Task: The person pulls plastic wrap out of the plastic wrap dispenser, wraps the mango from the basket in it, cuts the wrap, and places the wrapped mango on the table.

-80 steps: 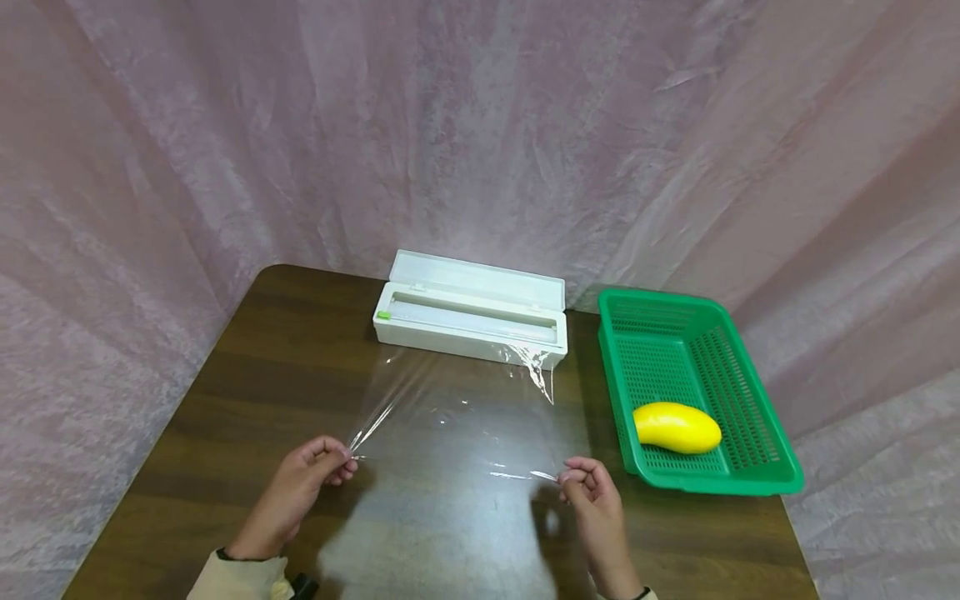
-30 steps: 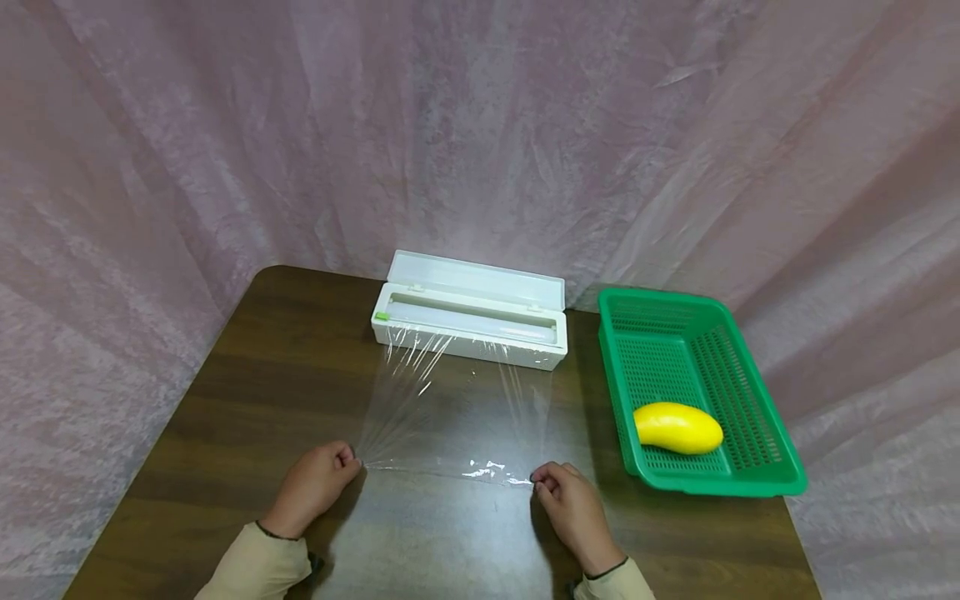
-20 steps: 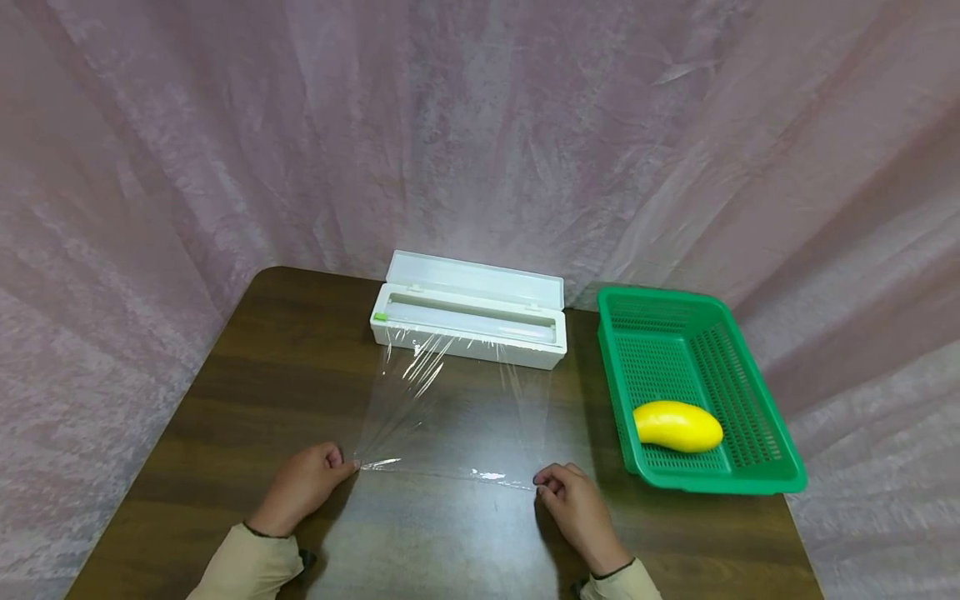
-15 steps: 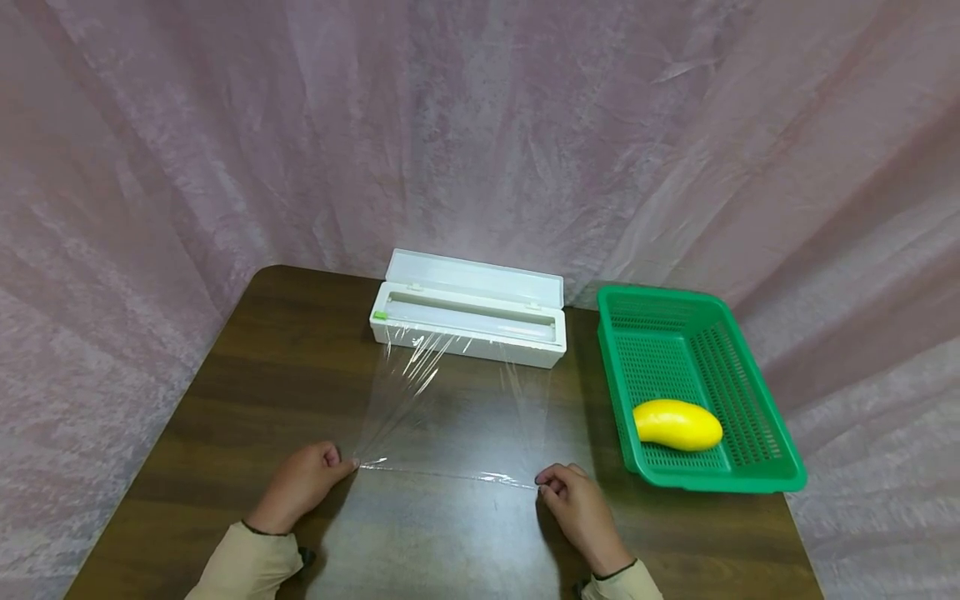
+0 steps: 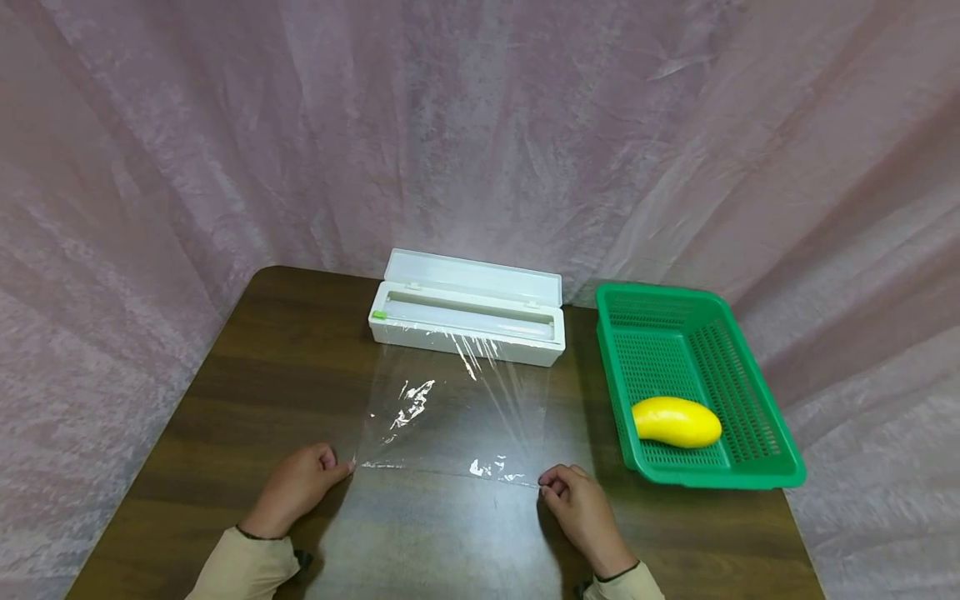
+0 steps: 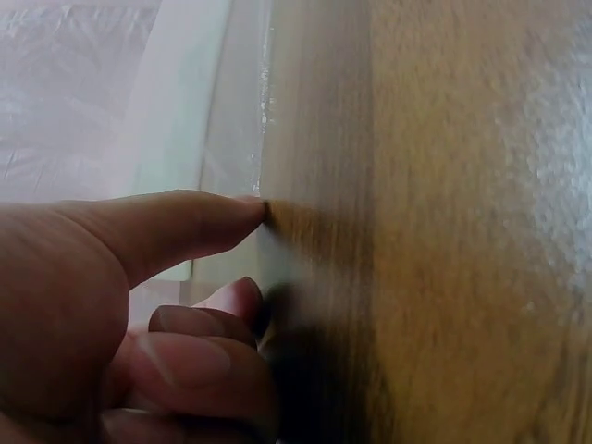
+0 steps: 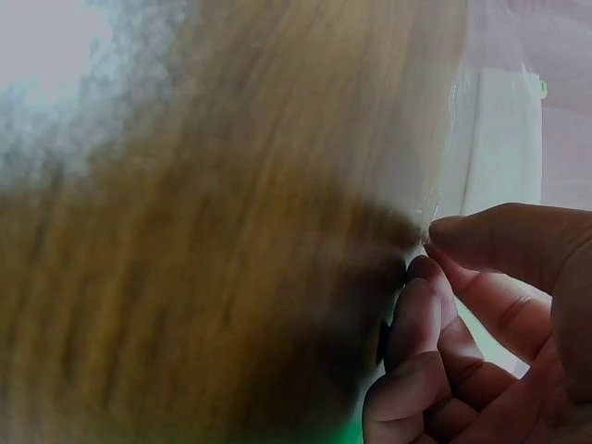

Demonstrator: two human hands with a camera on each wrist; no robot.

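A sheet of clear cling film point(image 5: 450, 417) stretches toward me from an uncovered white wrap dispenser box point(image 5: 465, 337), its front edge running between both hands. At the sheet's front left corner my left hand point(image 5: 300, 487) holds the film, thumb extended at its edge; in the left wrist view the other visible fingers curl below. My right hand point(image 5: 585, 512) pinches the front right corner between thumb and index finger, as the right wrist view shows. A green slider point(image 5: 379, 315) sits at the left end of the box. The film looks low over the tabletop; whether it touches cannot be told.
To the right stands a green plastic basket point(image 5: 611, 379) with a yellow, mango-like fruit point(image 5: 677, 422) in it. The box's white lid point(image 5: 472, 277) is tipped back toward the pink curtain point(image 5: 480, 125). Under everything is a brown wooden table point(image 5: 247, 375).
Since the oldest frame both hands have turned and the film has spread flatter. Over the last second my left hand has shifted slightly left and my right slightly right. Glints on the film have moved.
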